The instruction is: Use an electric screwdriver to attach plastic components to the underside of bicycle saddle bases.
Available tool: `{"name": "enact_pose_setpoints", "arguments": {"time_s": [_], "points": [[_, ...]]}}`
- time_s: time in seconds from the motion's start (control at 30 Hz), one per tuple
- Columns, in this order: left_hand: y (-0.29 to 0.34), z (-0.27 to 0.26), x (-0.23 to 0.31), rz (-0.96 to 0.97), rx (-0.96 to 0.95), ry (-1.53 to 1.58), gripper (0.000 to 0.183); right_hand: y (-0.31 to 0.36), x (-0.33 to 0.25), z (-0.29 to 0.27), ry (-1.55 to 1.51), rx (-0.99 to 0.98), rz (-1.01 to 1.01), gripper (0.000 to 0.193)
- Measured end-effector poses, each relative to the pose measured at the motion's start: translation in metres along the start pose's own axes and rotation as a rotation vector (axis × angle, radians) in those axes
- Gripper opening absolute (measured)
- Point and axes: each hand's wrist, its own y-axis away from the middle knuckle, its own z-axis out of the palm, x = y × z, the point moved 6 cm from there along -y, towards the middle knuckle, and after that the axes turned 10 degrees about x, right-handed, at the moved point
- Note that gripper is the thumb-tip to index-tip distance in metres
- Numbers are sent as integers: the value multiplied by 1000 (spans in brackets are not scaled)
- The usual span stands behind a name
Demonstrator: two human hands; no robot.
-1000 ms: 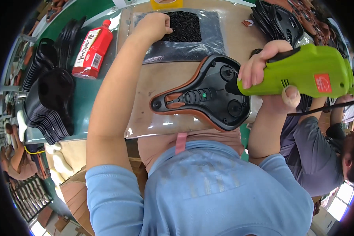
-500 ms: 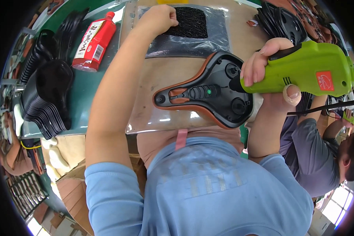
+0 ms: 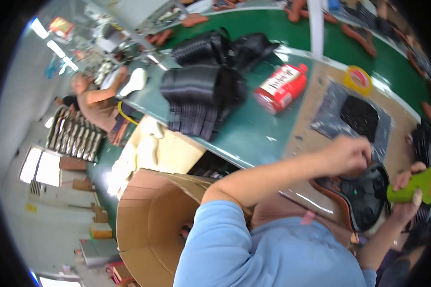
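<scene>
A bicycle saddle (image 3: 364, 203) lies underside up on the bench before me, its black base showing within a brown rim. Over its narrow part is my left hand (image 3: 348, 157), fingers closed in a pinch; whatever they hold is too small or hidden. My right hand (image 3: 401, 196) grips a green power screwdriver (image 3: 416, 187), whose black nose points at the wide end of the saddle. Just beyond my left hand, a dark patch of small black pieces (image 3: 361, 116) rests on a clear plastic bag (image 3: 326, 112).
A red bottle (image 3: 283, 88) stands left of the bag, and a yellow tape roll (image 3: 357, 80) beyond it. Stacked black saddle bases (image 3: 201, 98) occupy the bench's left. An open cardboard box (image 3: 153, 225) sits below the bench edge. Another person (image 3: 98, 103) works farther left.
My left hand has come from the black pieces back over the saddle, fingers still pinched. The view has swung left. The screwdriver stays in my right hand at the saddle's wide end.
</scene>
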Motion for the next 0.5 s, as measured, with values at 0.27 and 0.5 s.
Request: {"name": "enact_pose_setpoints", "arguments": {"time_s": [0.27,0.5], "points": [[58,-6,28,6,-38,96,15,-17,-61,60,-567,-233,-120,57],[52,-19,53,10,-10,53,32,-26,-50,55,-848,-84,-88,51]]}}
